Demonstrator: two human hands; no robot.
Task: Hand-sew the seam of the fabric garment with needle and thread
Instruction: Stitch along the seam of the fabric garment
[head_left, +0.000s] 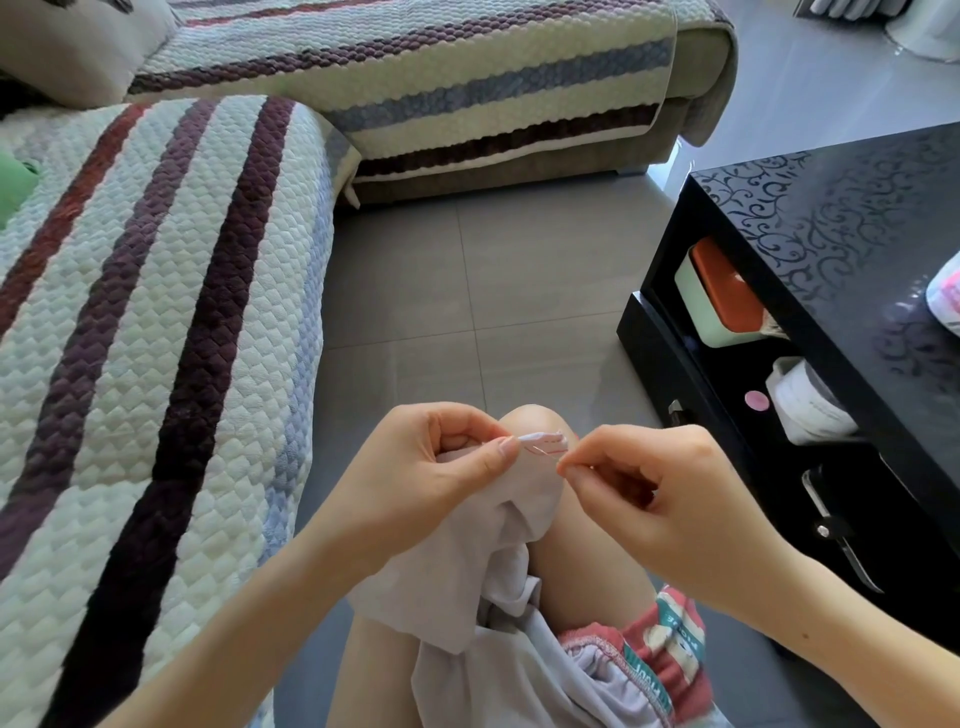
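- The pale garment (498, 545) is draped over the knee (535, 421) at 6 o'clock; its seam edge (543, 440) is pinched by the left hand (441, 467).
- The right hand (660, 493) fingers (579, 472) are pinched narrow at 3 o'clock of the seam, seemingly on the needle, which is too small to discern.
- A stitch is judged underway; the red thread (540, 451) must next be drawn taut.

Left hand (441, 467) pinches grey garment (498, 519); right hand (654, 488) seemingly pinches needle.

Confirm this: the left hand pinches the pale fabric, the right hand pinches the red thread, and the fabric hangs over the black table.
Wrong place: the head view shows the fabric hanging over the knee, not the table. The left hand and right hand pinch fabric and thread as stated.
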